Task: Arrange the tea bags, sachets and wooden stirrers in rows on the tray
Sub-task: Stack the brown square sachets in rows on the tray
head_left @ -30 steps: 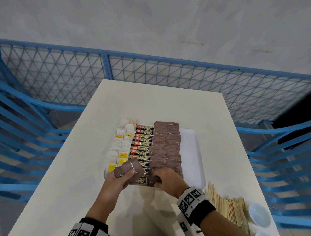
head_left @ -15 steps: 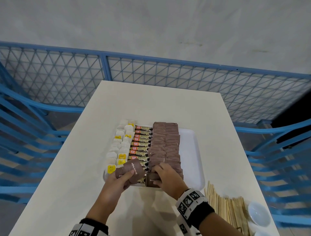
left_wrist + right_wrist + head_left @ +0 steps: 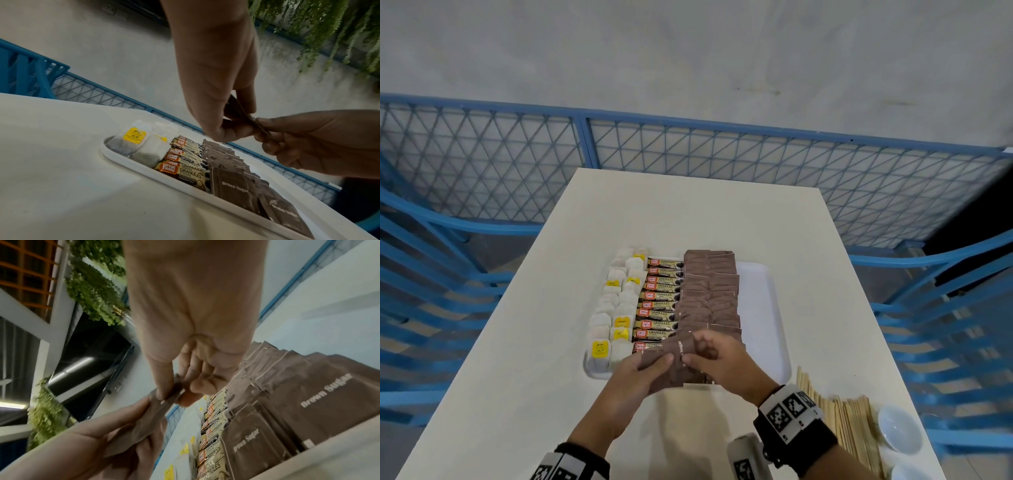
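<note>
A white tray (image 3: 760,301) holds a column of tea bags (image 3: 616,308), a row of coffee granule sachets (image 3: 661,298) and overlapping brown sugar sachets (image 3: 712,294). Over the tray's near edge my left hand (image 3: 657,361) grips a small stack of brown sugar sachets (image 3: 674,346). My right hand (image 3: 693,349) pinches the stack's right end between thumb and forefinger. The left wrist view shows the stack (image 3: 246,118) edge-on between both hands. In the right wrist view the right hand (image 3: 174,395) pinches the held sachets (image 3: 148,426). Wooden stirrers (image 3: 849,425) lie on the table right of the tray.
A white bowl (image 3: 899,433) stands at the table's near right corner beside the stirrers. The right strip of the tray is bare. A blue mesh fence (image 3: 688,147) runs behind the table, with blue chairs (image 3: 431,291) on both sides.
My right hand left the near end of the brown sugar row on the tray and came up to the stack in my left hand, which shifted slightly right.
</note>
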Demonstrator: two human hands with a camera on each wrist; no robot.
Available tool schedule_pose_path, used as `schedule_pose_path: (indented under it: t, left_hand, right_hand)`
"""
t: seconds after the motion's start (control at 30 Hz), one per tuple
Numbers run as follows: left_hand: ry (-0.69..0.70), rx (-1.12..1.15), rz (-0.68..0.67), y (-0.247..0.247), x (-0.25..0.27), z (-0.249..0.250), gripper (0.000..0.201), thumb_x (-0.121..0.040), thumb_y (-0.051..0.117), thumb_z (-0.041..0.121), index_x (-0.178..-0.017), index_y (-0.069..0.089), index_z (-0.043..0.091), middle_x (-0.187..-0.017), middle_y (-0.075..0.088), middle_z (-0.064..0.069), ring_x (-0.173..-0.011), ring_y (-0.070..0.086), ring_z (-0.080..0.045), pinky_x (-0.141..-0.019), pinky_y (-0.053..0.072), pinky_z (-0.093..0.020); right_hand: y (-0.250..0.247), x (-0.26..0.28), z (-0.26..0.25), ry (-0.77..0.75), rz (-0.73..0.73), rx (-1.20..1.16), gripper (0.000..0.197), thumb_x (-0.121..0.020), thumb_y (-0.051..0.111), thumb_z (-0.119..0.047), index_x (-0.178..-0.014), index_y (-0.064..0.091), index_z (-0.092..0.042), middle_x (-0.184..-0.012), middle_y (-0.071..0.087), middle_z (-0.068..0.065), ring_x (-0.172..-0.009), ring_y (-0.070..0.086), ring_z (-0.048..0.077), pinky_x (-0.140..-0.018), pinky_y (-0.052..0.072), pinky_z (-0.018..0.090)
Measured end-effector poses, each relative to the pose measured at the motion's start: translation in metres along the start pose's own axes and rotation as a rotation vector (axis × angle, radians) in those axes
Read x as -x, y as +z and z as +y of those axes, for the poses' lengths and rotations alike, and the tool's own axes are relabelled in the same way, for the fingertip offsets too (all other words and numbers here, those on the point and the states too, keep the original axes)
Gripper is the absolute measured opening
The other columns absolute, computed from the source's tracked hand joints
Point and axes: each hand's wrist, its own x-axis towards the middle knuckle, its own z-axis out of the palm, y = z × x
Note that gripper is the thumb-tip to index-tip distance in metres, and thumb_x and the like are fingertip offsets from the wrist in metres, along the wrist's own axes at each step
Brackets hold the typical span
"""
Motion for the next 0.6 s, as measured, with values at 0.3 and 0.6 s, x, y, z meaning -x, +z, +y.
schedule_pose_path:
  t: [0.3,0.6]
  left_hand:
    - [-0.042,0.244,0.005,-0.001,-0.001,0.008,0.034,-0.09,0.035,-0.003,-0.091,0.068,0.004,-0.091,0.073,-0.012,-0.086,0.064,-0.025,-0.091,0.046,-0.045]
    - [0.014,-0.113,0.083,-0.006,-0.015,-0.006,0.023,-0.086,0.053,-0.008,-0.106,0.064,-0.003,-0.1,0.071,-0.019,-0.088,0.067,-0.027,-0.071,0.056,-0.025]
  right_hand:
    - [-0.03,0.017,0.016,0.114,0.229,-0.437,0.025,-0.089,0.049,0.009,-0.106,0.048,-0.009,-0.09,0.059,0.012,-0.065,0.058,0.022,-0.06,0.054,0.029]
    - [-0.051,0.027,0.042,0.163,0.351,-0.142,0.021,-0.086,0.051,0.004,-0.095,0.062,-0.01,-0.089,0.067,0.003,-0.074,0.059,0.014,-0.057,0.043,0.013]
